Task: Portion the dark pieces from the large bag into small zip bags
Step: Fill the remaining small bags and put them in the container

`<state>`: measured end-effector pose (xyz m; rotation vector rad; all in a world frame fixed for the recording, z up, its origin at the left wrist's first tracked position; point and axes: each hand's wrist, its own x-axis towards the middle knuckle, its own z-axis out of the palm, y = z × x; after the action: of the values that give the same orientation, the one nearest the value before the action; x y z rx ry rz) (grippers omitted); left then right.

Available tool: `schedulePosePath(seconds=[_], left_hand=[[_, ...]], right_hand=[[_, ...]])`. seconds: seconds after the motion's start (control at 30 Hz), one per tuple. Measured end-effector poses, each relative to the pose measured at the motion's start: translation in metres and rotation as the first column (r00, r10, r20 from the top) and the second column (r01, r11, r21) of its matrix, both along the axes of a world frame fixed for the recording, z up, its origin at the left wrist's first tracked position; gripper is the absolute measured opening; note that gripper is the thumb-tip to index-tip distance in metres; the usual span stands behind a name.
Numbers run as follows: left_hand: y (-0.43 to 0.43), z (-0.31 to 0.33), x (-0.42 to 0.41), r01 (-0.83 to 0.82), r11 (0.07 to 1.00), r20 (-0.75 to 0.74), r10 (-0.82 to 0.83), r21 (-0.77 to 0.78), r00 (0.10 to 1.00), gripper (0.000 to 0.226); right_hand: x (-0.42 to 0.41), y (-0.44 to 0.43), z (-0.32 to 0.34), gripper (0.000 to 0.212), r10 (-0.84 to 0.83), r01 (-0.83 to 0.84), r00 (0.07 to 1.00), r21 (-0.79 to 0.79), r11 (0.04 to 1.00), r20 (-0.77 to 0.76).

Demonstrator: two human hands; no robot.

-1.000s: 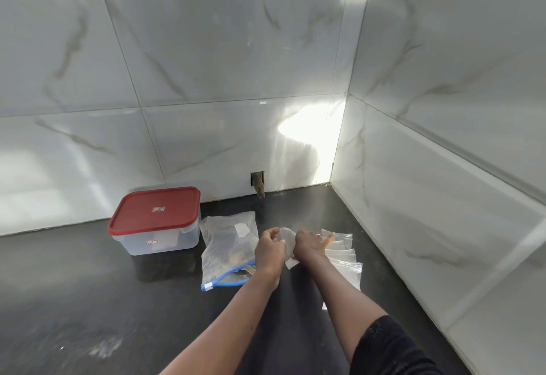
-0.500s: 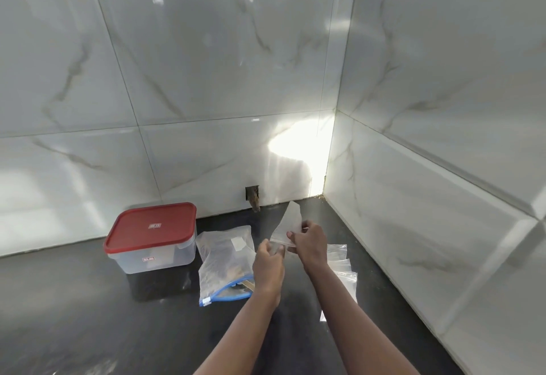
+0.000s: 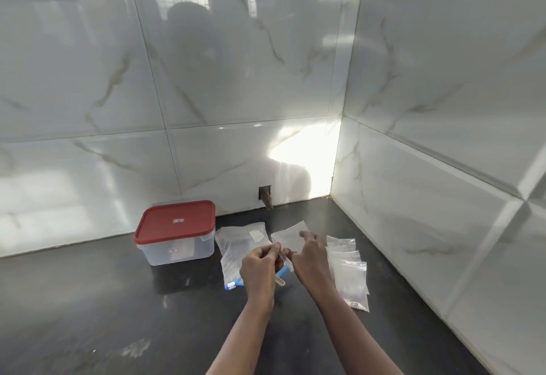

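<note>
Head view: both hands hold a small clear zip bag point(image 3: 288, 235) up over the dark desk point(image 3: 88, 300).
The left hand point(image 3: 260, 268) pinches its near edge and the right hand point(image 3: 310, 259) grips it between thumb and fingers. The large clear bag with blue zip point(image 3: 236, 253) lies flat on the desk beneath them, beside the red-lidded plastic box point(image 3: 174, 227), with the stack of small clear zip bags point(image 3: 348, 274) to the right.

one large bag point(image 3: 236, 256), one red-lidded box point(image 3: 177, 222), four small zip bags point(image 3: 348, 275)

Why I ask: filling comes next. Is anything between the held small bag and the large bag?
Nothing visible. The left hand and right hand hold the small bag above the large bag; the left hand hides part of its blue zip.
</note>
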<state>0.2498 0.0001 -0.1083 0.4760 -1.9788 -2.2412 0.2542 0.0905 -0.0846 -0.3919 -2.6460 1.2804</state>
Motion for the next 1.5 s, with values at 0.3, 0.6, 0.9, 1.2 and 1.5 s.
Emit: schedulePosePath(seconds=[0.3,0.6,0.9,1.2,1.5], left_hand=[[-0.038,0.025,0.009,0.127,0.992,-0.06,-0.127,-0.012,0.99,0.019],[-0.048,0.03,0.011,0.3,0.912,-0.101,-0.338,-0.279,0.936,0.024],[-0.032,0.04,-0.003,0.29,0.924,-0.075,-0.317,-0.248,0.946,0.024],[-0.021,0.048,-0.013,0.204,0.953,-0.08,-0.227,-0.224,0.971,0.023],[-0.019,0.044,-0.013,0.366,0.868,-0.017,-0.393,-0.335,0.919,0.027]], right_hand=[[0.018,-0.019,0.015,0.014,0.186,-0.187,0.982,-0.316,0.93,-0.033],[0.026,-0.014,0.029,0.014,0.171,-0.161,0.985,-0.281,0.946,0.012],[0.012,0.0,0.035,0.026,0.151,-0.142,0.988,-0.28,0.949,0.011],[-0.001,0.01,0.043,0.008,0.282,-0.282,0.954,0.019,0.959,-0.105],[0.001,0.022,0.032,0.022,0.204,-0.233,0.973,-0.457,0.859,-0.112]])
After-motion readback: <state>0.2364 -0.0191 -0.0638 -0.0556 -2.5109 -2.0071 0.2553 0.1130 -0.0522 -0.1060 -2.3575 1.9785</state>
